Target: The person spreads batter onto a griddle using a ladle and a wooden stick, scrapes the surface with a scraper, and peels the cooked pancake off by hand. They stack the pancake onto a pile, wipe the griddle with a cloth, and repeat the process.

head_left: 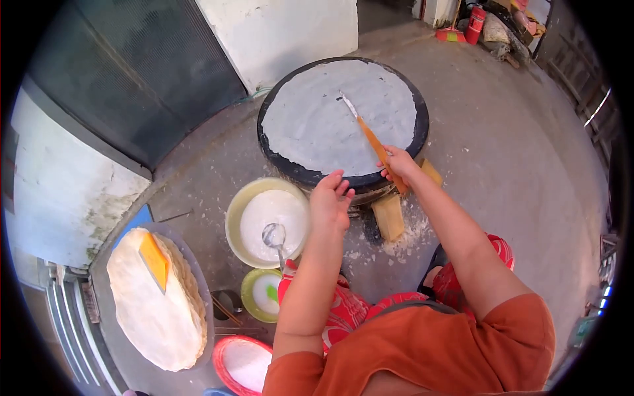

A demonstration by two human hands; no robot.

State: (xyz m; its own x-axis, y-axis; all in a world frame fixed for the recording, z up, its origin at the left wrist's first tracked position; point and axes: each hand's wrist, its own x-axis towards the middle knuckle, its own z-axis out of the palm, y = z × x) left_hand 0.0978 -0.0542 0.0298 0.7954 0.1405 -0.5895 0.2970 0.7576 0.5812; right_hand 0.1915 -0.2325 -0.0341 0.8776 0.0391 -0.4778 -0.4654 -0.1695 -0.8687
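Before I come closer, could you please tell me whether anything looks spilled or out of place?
Yes: pale flakes lie scattered on the floor beside the wooden block near the griddle, looking like untidy, spilled debris.

No text, labels, brands, numbers or signs legible. On red canister, far upper right, too small and blurred to make out any print.
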